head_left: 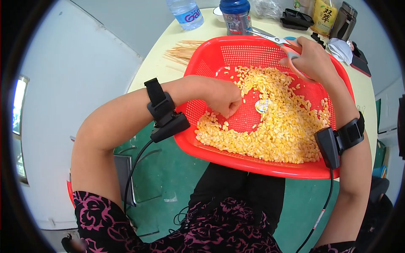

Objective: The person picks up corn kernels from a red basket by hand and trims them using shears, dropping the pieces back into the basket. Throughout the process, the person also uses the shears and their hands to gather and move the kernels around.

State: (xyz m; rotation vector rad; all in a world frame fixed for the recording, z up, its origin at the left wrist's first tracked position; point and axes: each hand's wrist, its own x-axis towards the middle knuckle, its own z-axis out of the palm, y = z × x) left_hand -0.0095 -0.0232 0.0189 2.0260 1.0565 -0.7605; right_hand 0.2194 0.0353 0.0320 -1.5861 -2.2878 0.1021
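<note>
A red plastic basket with perforated walls holds a broad heap of yellow corn kernels. My left hand reaches into it on the left, fingers curled down close to the bare red bottom. Whatever those fingers may hold is hidden. Over the far right rim, my right hand grips a pair of scissors by its pink-orange handles. Their blades point left, toward the back of the table. A small round label shows among the kernels.
Thin wooden sticks lie on the pale table left of the basket. Behind it stand a water bottle, a blue-lidded jar, black trays, a yellow bag and a dark flask. Cables hang from both wrist straps.
</note>
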